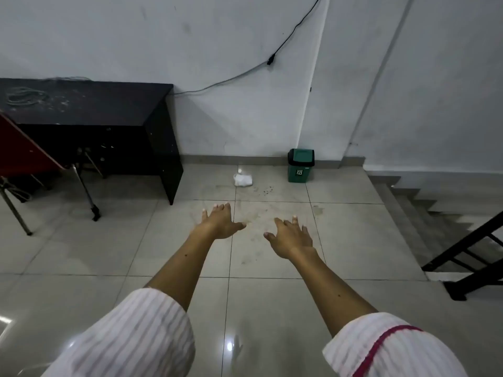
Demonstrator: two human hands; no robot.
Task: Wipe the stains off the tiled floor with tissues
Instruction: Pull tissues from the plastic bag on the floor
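Brownish stains (258,213) spread over the grey tiled floor (353,240) ahead of me, with dark specks (268,190) farther back. A white pack of tissues (242,180) lies on the floor beyond the stains, near the wall. My left hand (219,220) and my right hand (292,236) are stretched out in front of me, palms down, fingers spread, holding nothing. Both hover above the stained tiles, well short of the tissues.
A small green bin (300,165) stands against the wall right of the tissues. A black desk (89,126) sits at the left with a red board (24,148) and metal stand legs (87,191). Stairs with a black railing (468,251) drop at right.
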